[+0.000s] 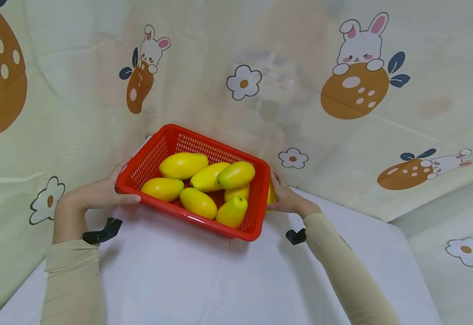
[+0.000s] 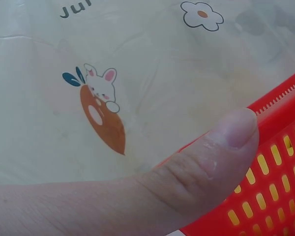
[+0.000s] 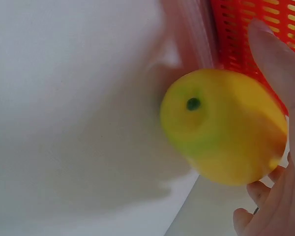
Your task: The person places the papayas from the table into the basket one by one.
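Observation:
A red plastic basket [image 1: 220,232] with slotted walls holds several yellow mangoes [image 1: 199,203], some tinged green. My left hand [image 1: 105,192] grips its left end, the thumb lying along the front rim; in the left wrist view that thumb [image 2: 236,130] overlaps the red rim, and the other fingers are hidden. At the basket's right end my right hand [image 1: 286,198] curls round another yellow mango [image 3: 221,128] outside the wall. Its thumb [image 3: 273,59] reaches to the slotted side while fingertips show at the fruit's far side.
A white table [image 1: 203,284] lies beneath the basket. Behind it hangs a cream curtain [image 1: 203,90] printed with rabbits, carrots and flowers, close to the basket's back edge. Black wrist straps [image 1: 103,231] jut out beside both sleeves.

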`<action>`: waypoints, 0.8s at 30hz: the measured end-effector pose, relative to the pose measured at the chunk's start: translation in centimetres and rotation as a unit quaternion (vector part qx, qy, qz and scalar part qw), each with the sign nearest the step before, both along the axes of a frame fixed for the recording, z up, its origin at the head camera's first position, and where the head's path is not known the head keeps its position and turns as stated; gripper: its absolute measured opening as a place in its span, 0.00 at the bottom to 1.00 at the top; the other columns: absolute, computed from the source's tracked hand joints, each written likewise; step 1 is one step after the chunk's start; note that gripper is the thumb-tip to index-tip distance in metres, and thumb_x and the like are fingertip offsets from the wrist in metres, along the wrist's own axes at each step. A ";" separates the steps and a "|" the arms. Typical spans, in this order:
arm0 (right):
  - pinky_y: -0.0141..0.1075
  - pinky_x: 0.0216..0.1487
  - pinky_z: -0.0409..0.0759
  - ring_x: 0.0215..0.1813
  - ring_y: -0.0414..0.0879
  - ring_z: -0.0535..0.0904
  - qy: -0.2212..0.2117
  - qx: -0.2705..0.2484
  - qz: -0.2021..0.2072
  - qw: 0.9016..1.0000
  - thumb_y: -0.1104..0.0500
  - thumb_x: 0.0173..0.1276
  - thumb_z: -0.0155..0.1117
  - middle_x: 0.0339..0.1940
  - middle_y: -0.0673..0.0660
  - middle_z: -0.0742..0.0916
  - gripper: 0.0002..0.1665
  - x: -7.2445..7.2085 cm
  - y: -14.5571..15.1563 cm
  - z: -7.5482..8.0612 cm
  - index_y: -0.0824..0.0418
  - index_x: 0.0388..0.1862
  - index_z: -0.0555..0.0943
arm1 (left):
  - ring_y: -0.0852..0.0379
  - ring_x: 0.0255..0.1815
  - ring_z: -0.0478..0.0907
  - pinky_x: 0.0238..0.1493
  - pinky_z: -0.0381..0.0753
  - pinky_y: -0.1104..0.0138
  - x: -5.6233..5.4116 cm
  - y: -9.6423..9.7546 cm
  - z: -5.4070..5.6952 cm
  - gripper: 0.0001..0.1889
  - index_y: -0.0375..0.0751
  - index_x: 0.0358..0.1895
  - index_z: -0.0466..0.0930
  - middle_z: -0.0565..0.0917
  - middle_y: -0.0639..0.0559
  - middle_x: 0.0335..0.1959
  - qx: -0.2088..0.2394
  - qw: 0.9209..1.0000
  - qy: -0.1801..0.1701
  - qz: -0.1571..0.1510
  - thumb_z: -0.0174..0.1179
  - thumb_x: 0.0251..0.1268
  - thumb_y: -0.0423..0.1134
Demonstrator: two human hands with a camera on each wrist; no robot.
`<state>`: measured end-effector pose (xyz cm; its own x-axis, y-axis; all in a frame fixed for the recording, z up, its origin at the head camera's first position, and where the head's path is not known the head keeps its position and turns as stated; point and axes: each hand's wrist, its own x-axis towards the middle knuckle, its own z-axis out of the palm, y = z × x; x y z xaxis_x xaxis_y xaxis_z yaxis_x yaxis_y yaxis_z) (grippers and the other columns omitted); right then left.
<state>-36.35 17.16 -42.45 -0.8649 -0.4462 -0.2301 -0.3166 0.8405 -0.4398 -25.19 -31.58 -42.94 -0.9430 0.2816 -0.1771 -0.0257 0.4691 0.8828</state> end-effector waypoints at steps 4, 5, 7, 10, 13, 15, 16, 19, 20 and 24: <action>0.57 0.61 0.73 0.76 0.56 0.46 -0.005 -0.007 -0.007 1.000 0.38 0.45 0.75 0.78 0.51 0.41 0.73 -0.3 0.0 -0.3 0.32 0.75 0.30 | 0.36 0.71 0.49 0.52 0.80 0.47 0.0 0.0 0.1 0.61 0.58 0.75 0.25 0.47 0.38 0.74 -0.008 1.000 -0.002 0.003 0.67 0.51 0.55; 0.56 0.61 0.74 0.75 0.56 0.47 -0.006 -0.010 -0.009 1.000 0.39 0.45 0.76 0.78 0.50 0.41 0.73 -0.4 0.0 -0.3 0.31 0.74 0.31 | 0.36 0.71 0.49 0.52 0.80 0.47 0.0 0.0 0.1 0.61 0.58 0.75 0.25 0.47 0.37 0.74 -0.008 1.000 -0.004 0.003 0.67 0.51 0.56; 0.56 0.60 0.75 0.75 0.55 0.48 -0.008 -0.014 -0.012 1.000 0.40 0.45 0.76 0.78 0.49 0.41 0.72 -0.6 0.0 -0.4 0.29 0.74 0.32 | 0.36 0.70 0.49 0.52 0.80 0.47 0.0 -0.1 0.0 0.61 0.58 0.75 0.24 0.47 0.37 0.74 -0.008 1.000 -0.005 0.003 0.67 0.51 0.56; 0.54 0.58 0.76 0.74 0.55 0.49 -0.008 -0.016 -0.017 1.000 0.41 0.45 0.76 0.78 0.49 0.43 0.70 -0.7 0.0 -0.5 0.26 0.73 0.34 | 0.36 0.71 0.49 0.52 0.80 0.47 0.0 -0.1 -0.1 0.61 0.58 0.75 0.24 0.47 0.37 0.74 -0.006 1.000 -0.008 0.004 0.68 0.50 0.56; 0.54 0.58 0.77 0.73 0.55 0.51 -0.004 -0.018 -0.019 1.000 0.42 0.45 0.77 0.77 0.49 0.46 0.69 -0.7 0.1 -0.5 0.26 0.73 0.36 | 0.36 0.71 0.49 0.52 0.80 0.47 -0.1 -0.1 -0.1 0.61 0.60 0.75 0.24 0.47 0.38 0.74 -0.006 1.000 -0.007 0.004 0.68 0.50 0.56; 0.53 0.58 0.77 0.72 0.53 0.52 -0.002 -0.016 -0.024 1.000 0.41 0.45 0.77 0.76 0.49 0.47 0.68 -0.8 0.2 -0.5 0.24 0.72 0.38 | 0.36 0.70 0.49 0.52 0.80 0.47 -0.1 -0.1 0.0 0.61 0.60 0.75 0.24 0.47 0.38 0.74 -0.005 1.000 -0.006 0.003 0.68 0.50 0.55; 0.53 0.58 0.77 0.72 0.54 0.53 0.000 -0.015 -0.024 1.000 0.41 0.45 0.77 0.76 0.49 0.47 0.68 -0.7 0.2 -0.5 0.25 0.72 0.38 | 0.36 0.70 0.49 0.52 0.80 0.47 -0.1 -0.1 0.0 0.61 0.60 0.75 0.24 0.47 0.38 0.74 -0.004 1.000 -0.005 0.003 0.68 0.50 0.55; 0.53 0.58 0.77 0.72 0.53 0.54 0.003 -0.006 -0.031 0.999 0.38 0.44 0.76 0.76 0.50 0.48 0.67 -0.7 0.2 -0.5 0.24 0.72 0.38 | 0.37 0.70 0.49 0.51 0.80 0.48 -0.1 -0.1 0.0 0.61 0.61 0.75 0.25 0.47 0.38 0.74 -0.001 1.000 -0.006 0.003 0.68 0.50 0.55; 0.53 0.58 0.77 0.71 0.54 0.54 0.005 -0.002 -0.032 0.999 0.37 0.44 0.75 0.76 0.50 0.48 0.67 -0.7 0.2 -0.6 0.25 0.72 0.38 | 0.36 0.70 0.49 0.51 0.81 0.48 -0.1 -0.1 0.0 0.61 0.61 0.75 0.25 0.47 0.38 0.73 -0.001 1.000 -0.006 0.003 0.68 0.50 0.55; 0.53 0.57 0.78 0.70 0.55 0.57 0.003 0.013 -0.040 0.999 0.34 0.45 0.74 0.77 0.51 0.46 0.67 -0.5 0.3 -0.7 0.26 0.73 0.37 | 0.36 0.70 0.49 0.51 0.81 0.48 -0.1 -0.1 -0.1 0.62 0.61 0.75 0.24 0.47 0.38 0.74 -0.004 1.000 -0.010 0.007 0.69 0.49 0.56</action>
<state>-36.85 17.47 -43.11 -0.8988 -0.3700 -0.2350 -0.2511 0.8740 -0.4160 -25.27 -31.73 -43.01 -0.9433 0.2665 -0.1979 -0.0500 0.4754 0.8783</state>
